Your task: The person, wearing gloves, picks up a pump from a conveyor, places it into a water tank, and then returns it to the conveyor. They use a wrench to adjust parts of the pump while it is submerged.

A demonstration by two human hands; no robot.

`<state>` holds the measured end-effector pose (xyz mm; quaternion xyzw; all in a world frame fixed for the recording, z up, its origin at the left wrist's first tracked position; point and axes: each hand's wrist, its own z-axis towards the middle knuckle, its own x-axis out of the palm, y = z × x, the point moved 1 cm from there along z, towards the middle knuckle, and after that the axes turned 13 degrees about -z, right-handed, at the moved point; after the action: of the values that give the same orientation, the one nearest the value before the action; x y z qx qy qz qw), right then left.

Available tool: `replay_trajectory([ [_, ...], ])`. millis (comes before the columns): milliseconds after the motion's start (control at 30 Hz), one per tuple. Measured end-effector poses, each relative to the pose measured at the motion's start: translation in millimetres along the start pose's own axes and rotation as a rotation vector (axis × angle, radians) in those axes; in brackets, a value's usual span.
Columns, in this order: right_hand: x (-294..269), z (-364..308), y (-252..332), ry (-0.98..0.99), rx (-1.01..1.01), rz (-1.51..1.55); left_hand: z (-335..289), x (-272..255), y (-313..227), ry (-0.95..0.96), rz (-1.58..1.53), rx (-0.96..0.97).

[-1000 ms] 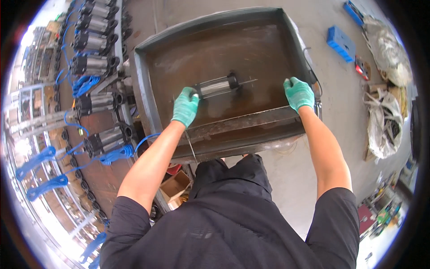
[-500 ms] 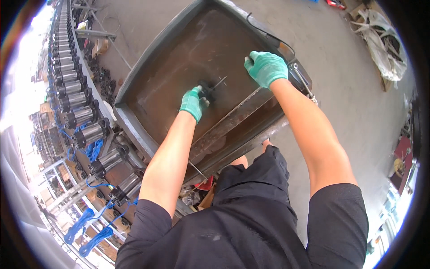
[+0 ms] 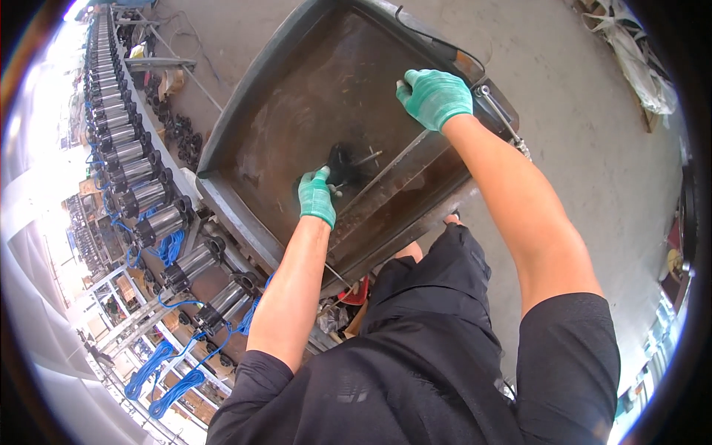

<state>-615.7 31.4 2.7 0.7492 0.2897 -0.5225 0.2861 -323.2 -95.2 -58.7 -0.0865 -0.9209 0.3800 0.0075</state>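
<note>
A wide grey metal tub (image 3: 241,215), brown inside and with what looks like murky water in it, lies before me. My left hand (image 3: 317,199), in a green glove, is closed at the edge of a black part (image 3: 340,165) in the tub's middle. From that part a thin metal rod (image 3: 368,158) sticks out to the right, with a short crosspiece near its end. My right hand (image 3: 436,99), also in a green glove, is over the tub's right side with curled fingers. Whatever it may hold is hidden under the fingers.
A flat metal bar (image 3: 382,178) crosses the tub's near side. A metal rod linkage (image 3: 498,115) and a black cable (image 3: 445,46) run along its right rim. On the left stands a long row of metal rollers (image 3: 196,265) with blue cables (image 3: 176,393). White sacking (image 3: 638,70) lies far right.
My left hand and the black part have come nearer to me, and the rod has swung lower. The right hand stays over the tub's right side. The whole view has shifted slightly.
</note>
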Motion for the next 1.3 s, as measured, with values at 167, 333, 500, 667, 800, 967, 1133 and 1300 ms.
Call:
replay_trajectory([
  [167,-0.5,-0.3,-0.5,0.004,-0.007,-0.007,-5.9,1.3,2.8,-0.078,-0.010,0.077],
  [333,-1.4,-0.2,-0.6,0.010,-0.007,-0.019,-2.2,0.9,5.6,-0.084,0.000,0.084],
  [500,-0.7,0.5,-0.8,0.009,-0.004,-0.022,-1.6,1.6,7.3,-0.090,0.007,0.086],
  [667,-0.4,0.7,0.0,0.005,-0.002,-0.020,-4.0,2.7,5.3,-0.090,-0.002,0.085],
  [800,-2.1,-0.7,0.8,0.007,0.000,-0.011,-4.0,1.8,4.0,-0.086,-0.018,0.100],
  [967,0.3,0.0,0.2,0.013,-0.006,-0.012,-6.2,1.7,3.8,-0.093,-0.049,0.092],
  [1133,0.2,2.0,-0.4,-0.006,-0.012,-0.007,-5.5,1.0,2.4,-0.110,-0.055,0.085],
  [1300,-1.5,0.1,-1.6,0.020,-0.011,0.007,-6.2,-1.9,1.1,-0.167,-0.090,0.037],
])
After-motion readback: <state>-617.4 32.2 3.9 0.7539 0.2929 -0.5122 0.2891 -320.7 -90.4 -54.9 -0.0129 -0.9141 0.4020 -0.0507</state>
